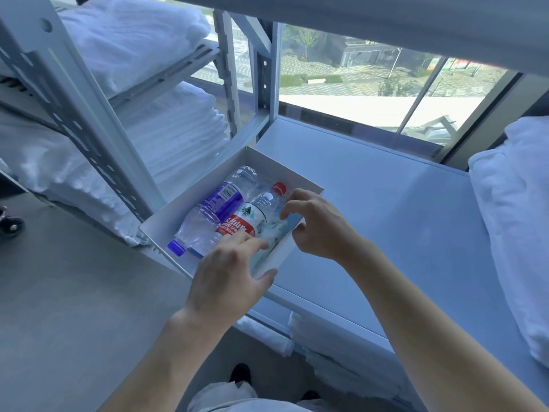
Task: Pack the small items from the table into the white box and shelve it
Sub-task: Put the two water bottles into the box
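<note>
- White box (166, 223): open-topped, resting on the grey shelf (371, 209) at the shelf's left front corner, its near corner overhanging the shelf edge.
- Contents: purple-label bottle (221, 200) lies along the box's 9 o'clock side, purple cap toward 7 o'clock. Red-label bottle (252, 218) lies just beside it, red cap toward 1 o'clock. A flat printed packet (279, 233) sits against the 3 o'clock wall.
- Left hand (228, 278): positioned at the box's 6 o'clock corner. Thumb presses the outer wall; fingers reach inside over the packet. Grip is closed on the white box.
- Right hand (320, 227): positioned at the box's 3 o'clock wall. Fingers curl over the rim, thumb outside; grip is closed on the wall.
- Folded white towels (133, 40): stacked on adjacent racks at 10 o'clock.
</note>
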A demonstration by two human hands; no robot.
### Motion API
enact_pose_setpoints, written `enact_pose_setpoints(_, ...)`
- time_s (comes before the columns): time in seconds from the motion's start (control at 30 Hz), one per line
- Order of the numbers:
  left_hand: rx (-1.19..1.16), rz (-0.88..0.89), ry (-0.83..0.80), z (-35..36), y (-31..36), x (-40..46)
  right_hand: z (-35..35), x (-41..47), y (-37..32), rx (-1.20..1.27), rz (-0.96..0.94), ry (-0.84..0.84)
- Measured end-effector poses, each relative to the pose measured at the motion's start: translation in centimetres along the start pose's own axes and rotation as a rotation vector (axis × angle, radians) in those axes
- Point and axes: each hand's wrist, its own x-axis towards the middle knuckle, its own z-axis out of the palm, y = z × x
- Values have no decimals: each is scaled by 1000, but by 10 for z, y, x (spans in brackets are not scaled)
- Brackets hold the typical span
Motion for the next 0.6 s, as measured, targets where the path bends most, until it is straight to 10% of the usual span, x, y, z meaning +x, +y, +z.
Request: enact_pose_setpoints(0.6,17,95,-21,33,26,20,-20,-49,33,-34,107,88)
